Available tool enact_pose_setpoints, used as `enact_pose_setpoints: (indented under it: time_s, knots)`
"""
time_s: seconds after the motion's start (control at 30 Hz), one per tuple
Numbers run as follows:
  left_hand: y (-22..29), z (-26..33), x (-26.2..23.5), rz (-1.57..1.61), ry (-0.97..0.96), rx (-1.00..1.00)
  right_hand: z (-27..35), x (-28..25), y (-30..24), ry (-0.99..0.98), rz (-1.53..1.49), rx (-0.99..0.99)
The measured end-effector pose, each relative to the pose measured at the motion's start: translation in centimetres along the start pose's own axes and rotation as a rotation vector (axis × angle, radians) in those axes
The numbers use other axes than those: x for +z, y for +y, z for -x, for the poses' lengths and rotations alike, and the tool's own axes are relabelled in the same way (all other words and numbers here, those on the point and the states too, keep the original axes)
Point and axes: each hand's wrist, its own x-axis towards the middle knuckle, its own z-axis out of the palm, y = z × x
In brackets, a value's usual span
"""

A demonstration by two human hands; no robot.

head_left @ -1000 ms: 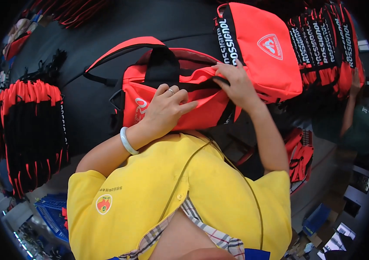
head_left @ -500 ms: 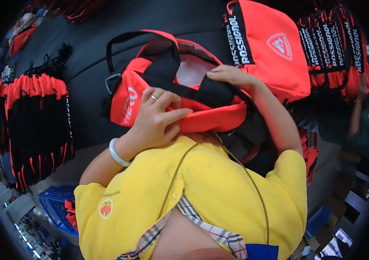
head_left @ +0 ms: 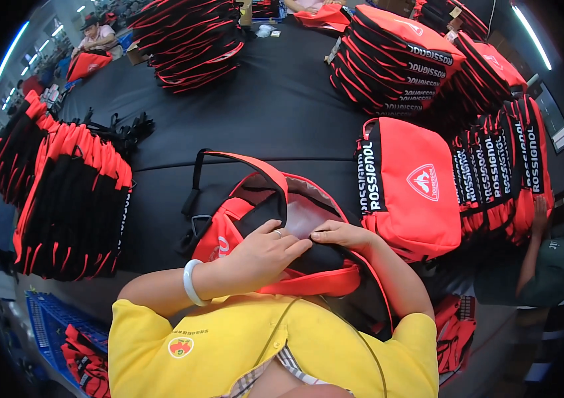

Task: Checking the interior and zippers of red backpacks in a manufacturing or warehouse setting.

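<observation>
A red-and-black bag point(head_left: 315, 285) lies at my front, its top open and a pale grey lining point(head_left: 298, 215) showing inside. My left hand point(head_left: 265, 255), with a ring and a pale bangle at the wrist, bends its fingers over the black fabric at the near side of the opening. Close to its fingertips, my right hand point(head_left: 341, 235) pinches the edge of that same black fabric, thumb on top. The other fingers of the right hand are partly hidden by the bag. A strap with a dark buckle point(head_left: 200, 225) arches over the bag's left side.
On the dark table point(head_left: 275, 126) stand tall bag stacks point(head_left: 189, 46) at the back and upright bundles point(head_left: 76, 205) at left. A finished-looking red bag point(head_left: 421, 192) leans right. Blue crates point(head_left: 63, 338) hold red pieces. A person's arm point(head_left: 530, 259) reaches in at right; another person sits far left.
The view has tilted up, showing more of the table. My left hand has moved from the bag's red near side to the black fabric, close to my right hand.
</observation>
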Motion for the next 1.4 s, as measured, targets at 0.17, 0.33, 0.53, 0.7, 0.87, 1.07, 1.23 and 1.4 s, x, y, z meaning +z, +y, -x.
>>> enact_pose_setpoints:
  time_s: [0.17,0.33,0.53,0.7,0.87,1.07,1.23,1.4]
  knots:
    - [-1.0,-0.7,2.2,-0.006,0.031,-0.101,-0.5,-0.9,-0.5,-0.009,0.079,-0.031]
    - [-1.4,-0.4,3.0,0.065,0.17,-0.088,0.5,0.3,-2.5,0.212,0.449,-0.057]
    - [-2.8,0.3,3.8,0.137,0.259,-0.256,2.7,5.5,-6.4,0.796,1.234,-0.591]
    - [-4.4,0.7,3.1,0.217,0.393,-0.392,0.4,10.0,-3.6,0.823,1.215,-0.691]
    - [-6.5,1.6,2.8,0.368,0.412,-0.474,-1.7,10.8,-0.1,0.986,1.27,-0.733]
    - [-8.2,1.5,5.6,1.187,0.433,-0.64,0.0,10.6,3.3,1.044,1.345,-0.708]
    - [-9.5,1.0,7.7,1.087,0.382,-0.618,-0.3,10.1,3.7,1.119,1.253,-0.717]
    - [-9.5,0.8,6.1,1.032,0.344,-0.675,-1.9,10.0,1.4,1.24,1.043,-0.754]
